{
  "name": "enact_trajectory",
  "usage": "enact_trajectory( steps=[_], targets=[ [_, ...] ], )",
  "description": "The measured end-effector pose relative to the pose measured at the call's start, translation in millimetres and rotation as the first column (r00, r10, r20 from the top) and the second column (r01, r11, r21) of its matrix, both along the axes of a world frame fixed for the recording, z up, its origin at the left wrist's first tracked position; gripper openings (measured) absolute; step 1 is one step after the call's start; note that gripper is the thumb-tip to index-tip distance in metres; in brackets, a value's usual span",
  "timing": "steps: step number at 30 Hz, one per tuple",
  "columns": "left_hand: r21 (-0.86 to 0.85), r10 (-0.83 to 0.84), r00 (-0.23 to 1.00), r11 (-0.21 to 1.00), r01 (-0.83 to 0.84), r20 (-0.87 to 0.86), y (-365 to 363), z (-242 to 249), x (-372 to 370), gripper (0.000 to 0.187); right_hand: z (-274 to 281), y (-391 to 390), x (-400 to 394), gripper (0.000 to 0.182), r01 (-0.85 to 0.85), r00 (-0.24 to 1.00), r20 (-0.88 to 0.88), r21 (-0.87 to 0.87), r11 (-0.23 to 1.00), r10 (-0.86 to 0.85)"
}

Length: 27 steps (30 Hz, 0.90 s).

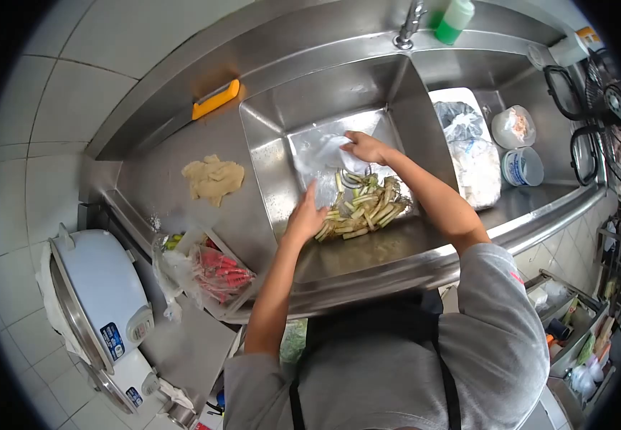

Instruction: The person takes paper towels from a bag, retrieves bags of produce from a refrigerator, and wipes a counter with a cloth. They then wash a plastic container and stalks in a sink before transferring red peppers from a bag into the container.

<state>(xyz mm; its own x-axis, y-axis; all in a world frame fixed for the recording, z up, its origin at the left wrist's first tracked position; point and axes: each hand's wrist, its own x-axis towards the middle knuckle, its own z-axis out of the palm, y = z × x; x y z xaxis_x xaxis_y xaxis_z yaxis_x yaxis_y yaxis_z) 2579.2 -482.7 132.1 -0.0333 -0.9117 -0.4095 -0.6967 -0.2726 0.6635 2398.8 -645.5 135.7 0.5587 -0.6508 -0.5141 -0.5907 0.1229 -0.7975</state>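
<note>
On the left hand (306,217), I see thumb and fingers apart beside the stalks (369,208); the right hand's (369,148) fingers meet whitish plastic (327,153), their grip unclear. The stalks, piled in the steel sink (328,92), look light, firm, probably slippery: best gathered mid-length.

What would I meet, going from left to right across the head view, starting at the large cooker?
Large cooker → tan cloth → left hand → pale cut stalks → white tray → round plastic tub. Things whose places overlap are left out.
</note>
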Motion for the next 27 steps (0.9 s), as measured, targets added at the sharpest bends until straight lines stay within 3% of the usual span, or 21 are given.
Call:
enact_trajectory(
  steps=[1,2,4,5,7,8,9,11,12,13,15,16,17,18,19,20,21,23,24,26,27],
  targets=[
    [-0.111,0.053,0.998,0.993,-0.048,0.043,-8,-18,-1,0.073,20,3,2,0.057,-0.012,1.000,0.016,-0.055,0.998,0.012],
    [-0.120,0.046,0.998,0.992,-0.041,0.042,-15,-18,-8,0.073,29,8,3,0.058,0.046,0.994,0.103,-0.006,0.999,-0.045],
    [-0.044,0.191,0.944,0.981,-0.186,0.270,-32,-16,-21,0.079,50,22,6,0.062,0.132,0.947,0.278,0.114,0.985,-0.159],
    [-0.055,0.181,0.946,0.983,-0.172,0.268,-46,-38,-18,0.079,102,37,3,0.052,0.166,0.913,0.348,0.160,0.973,-0.213],
    [-0.179,0.082,0.986,0.982,-0.055,0.147,-63,-100,-8,0.072,103,39,2,0.038,0.129,0.730,0.577,0.410,0.903,-0.367],
    [-0.210,0.151,0.970,0.959,-0.191,-0.189,-67,-101,-10,0.063,108,40,-2,0.027,0.150,0.646,0.611,0.487,0.860,-0.458],
    [0.001,0.281,0.917,0.956,-0.292,-0.283,-70,-64,-21,0.053,113,41,-11,0.032,0.155,0.617,0.624,0.500,0.852,-0.479],
    [0.082,0.444,0.694,0.869,-0.488,-0.567,-80,-44,-33,0.043,139,50,-36,0.034,0.367,0.686,0.515,0.365,0.856,-0.514],
    [0.214,0.602,0.460,0.729,-0.651,-0.653,-78,-12,-46,0.037,144,53,-51,0.035,0.421,0.778,0.397,0.247,0.873,-0.487],
    [0.188,0.539,0.410,0.744,-0.641,-0.735,-83,-18,-41,0.028,99,45,-71,0.032,0.425,0.828,0.340,0.141,0.894,-0.447],
    [0.128,0.438,0.478,0.824,-0.551,-0.761,-85,9,-44,0.021,58,57,-99,0.026,0.452,0.888,0.108,-0.033,0.891,-0.447],
    [0.127,0.430,0.479,0.830,-0.543,-0.765,-84,27,-50,0.021,47,62,-104,0.033,0.319,0.944,-0.057,-0.093,0.943,-0.324],
    [0.176,0.425,0.383,0.824,-0.538,-0.820,-84,46,-61,0.018,39,66,-107,0.042,0.173,0.954,-0.227,-0.128,0.977,-0.198],
    [0.221,0.414,0.283,0.821,-0.526,-0.865,-85,56,-70,0.015,26,75,-102,0.054,0.231,0.931,-0.223,-0.253,0.940,-0.289],
    [0.212,0.400,0.287,0.831,-0.514,-0.870,-86,60,-77,0.015,11,84,-93,0.066,0.284,0.903,-0.207,-0.374,0.883,-0.378],
    [0.266,0.395,0.206,0.844,-0.466,-0.895,-85,63,-84,0.017,-3,88,-86,0.084,0.357,0.908,-0.061,-0.411,0.839,-0.416],
    [0.315,0.395,0.126,0.856,-0.410,-0.910,-84,65,-90,0.020,-12,95,-74,0.087,0.517,0.835,0.000,-0.342,0.785,-0.550],
    [0.321,0.395,0.152,0.875,-0.363,-0.906,-83,65,-96,0.024,-43,91,-65,0.092,0.550,0.832,0.175,-0.130,0.825,-0.526],
    [0.345,0.413,0.148,0.874,-0.344,-0.899,-81,66,-95,0.026,-35,91,-61,0.092,0.565,0.822,0.185,-0.137,0.814,-0.539],
    [0.365,0.437,0.133,0.856,-0.366,-0.890,-77,62,-87,0.032,-14,96,-47,0.062,0.723,0.382,0.249,0.519,0.456,-0.890],
    [0.236,0.380,0.253,0.858,-0.457,-0.890,-74,51,-78,0.035,-13,96,-43,0.062,0.732,0.360,0.254,0.521,0.440,-0.898]
  ],
)
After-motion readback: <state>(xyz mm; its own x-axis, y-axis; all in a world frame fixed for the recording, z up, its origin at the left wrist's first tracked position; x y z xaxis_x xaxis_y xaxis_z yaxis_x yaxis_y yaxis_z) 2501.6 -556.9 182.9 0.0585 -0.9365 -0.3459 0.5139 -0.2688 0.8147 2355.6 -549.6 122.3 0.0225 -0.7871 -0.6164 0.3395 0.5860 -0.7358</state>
